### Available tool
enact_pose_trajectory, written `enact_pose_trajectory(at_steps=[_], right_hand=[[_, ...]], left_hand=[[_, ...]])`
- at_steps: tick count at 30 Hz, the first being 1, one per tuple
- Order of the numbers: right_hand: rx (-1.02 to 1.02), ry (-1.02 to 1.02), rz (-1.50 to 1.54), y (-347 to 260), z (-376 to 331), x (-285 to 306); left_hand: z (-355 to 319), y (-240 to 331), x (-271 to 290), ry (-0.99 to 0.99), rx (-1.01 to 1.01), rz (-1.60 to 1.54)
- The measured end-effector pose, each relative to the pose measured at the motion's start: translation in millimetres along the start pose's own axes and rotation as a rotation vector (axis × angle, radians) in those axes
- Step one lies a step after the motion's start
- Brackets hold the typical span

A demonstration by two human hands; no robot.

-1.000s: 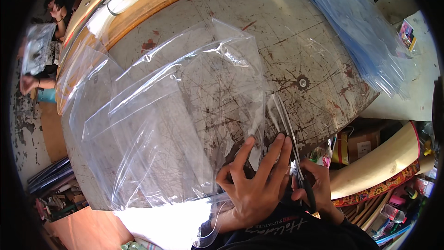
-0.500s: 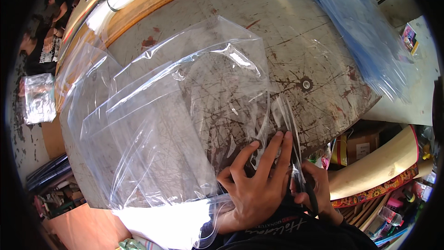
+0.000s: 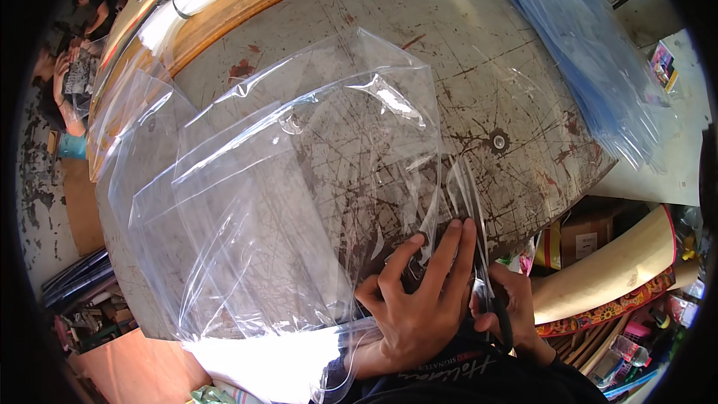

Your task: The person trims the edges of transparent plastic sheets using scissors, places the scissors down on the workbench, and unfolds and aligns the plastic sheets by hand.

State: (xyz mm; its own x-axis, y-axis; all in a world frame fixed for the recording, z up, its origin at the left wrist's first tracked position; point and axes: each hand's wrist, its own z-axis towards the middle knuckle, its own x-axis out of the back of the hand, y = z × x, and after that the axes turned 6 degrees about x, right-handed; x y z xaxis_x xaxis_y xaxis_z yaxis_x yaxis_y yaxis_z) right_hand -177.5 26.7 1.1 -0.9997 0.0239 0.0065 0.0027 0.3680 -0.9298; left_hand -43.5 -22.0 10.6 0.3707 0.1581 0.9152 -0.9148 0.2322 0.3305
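Observation:
Clear plastic sheeting, creased and glossy, lies in layers across the worn table and hangs over its near edge. My left hand presses on the sheeting near that edge, palm down with fingers spread. Close beside it on the right, my right hand is closed round a pair of scissors with black handles. The blades point away from me, along a narrow folded strip at the sheeting's right side. Exactly where the blades meet the plastic is hard to make out.
Stacked bluish plastic sheets lie over the table's far right corner. A wooden strip edges the far left side. Below right stand a cream roll and a cardboard box. People sit at the far left.
Both hands and the scissors stay almost in place, with a very slight shift of the view. At the far left, a person has lifted a clear package.

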Motion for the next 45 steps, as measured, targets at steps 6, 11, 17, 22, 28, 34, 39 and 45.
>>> enact_pose_trajectory(at_steps=[6, 11, 17, 22, 28, 34, 39, 45], right_hand=[[-0.012, 0.009, -0.053, -3.8, -1.6, 3.1], [0.044, 0.038, -0.002, 1.8, -2.7, -0.4], [0.039, 0.009, 0.000, 0.5, -1.7, -3.8], [0.060, 0.024, -0.045, 0.7, -2.5, -1.7], [0.011, -0.015, -0.053, 4.2, -2.8, 0.2], [0.083, 0.056, -0.013, 6.3, -2.6, -0.8], [0.062, 0.041, 0.001, 8.6, -1.2, -2.0], [0.017, -0.005, -0.063, 4.6, -2.6, 2.3]], left_hand=[[-0.3, 0.5, -2.2, 0.009, -0.009, -0.035], [-5.5, 2.0, 1.0, -0.034, -0.023, -0.054], [-8.1, 1.2, 0.4, 0.008, -0.010, 0.002], [-7.1, 4.1, -0.8, 0.020, -0.009, -0.019], [-8.0, 2.9, 0.5, 0.008, 0.006, -0.007], [-8.3, 5.6, 2.2, -0.013, -0.008, -0.059], [-10.1, 4.1, 2.6, -0.023, -0.003, -0.046], [-10.9, 2.3, 0.9, -0.008, -0.031, -0.062]])
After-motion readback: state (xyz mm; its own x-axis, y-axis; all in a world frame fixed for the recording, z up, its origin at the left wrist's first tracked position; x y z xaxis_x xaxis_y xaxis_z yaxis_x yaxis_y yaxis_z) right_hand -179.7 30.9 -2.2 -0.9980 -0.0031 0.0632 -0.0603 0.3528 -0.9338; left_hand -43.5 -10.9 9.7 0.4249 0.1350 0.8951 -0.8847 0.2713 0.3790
